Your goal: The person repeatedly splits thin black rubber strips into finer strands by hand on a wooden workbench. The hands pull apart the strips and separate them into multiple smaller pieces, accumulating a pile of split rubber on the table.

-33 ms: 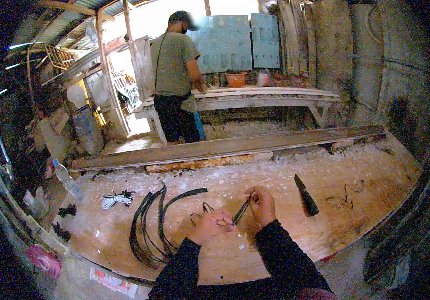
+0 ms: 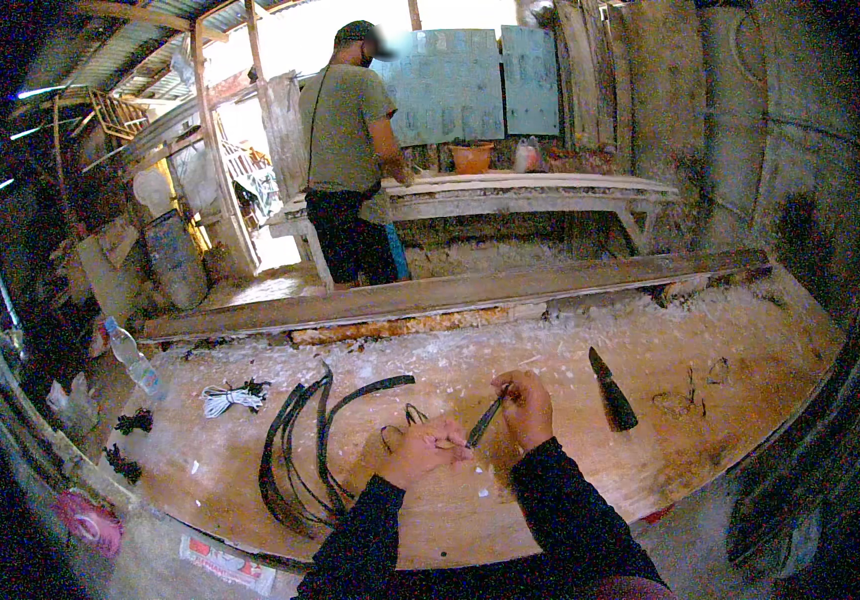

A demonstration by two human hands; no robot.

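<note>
A narrow dark strip runs slantwise between my hands, pulled fairly straight. My left hand is closed over its lower end, and dark loops of similar material stick out beyond those fingers. Pinching the upper end is my right hand, a short way up and to the right. To the left lies a bundle of long black curved strips, rubber-like in look. A dark-bladed knife with a black handle rests to the right of my right hand.
Left on the wooden table are a white cord bundle, black bundles and a plastic bottle. Thin dark scraps lie at right. A long board edges the far side. A person stands at another bench.
</note>
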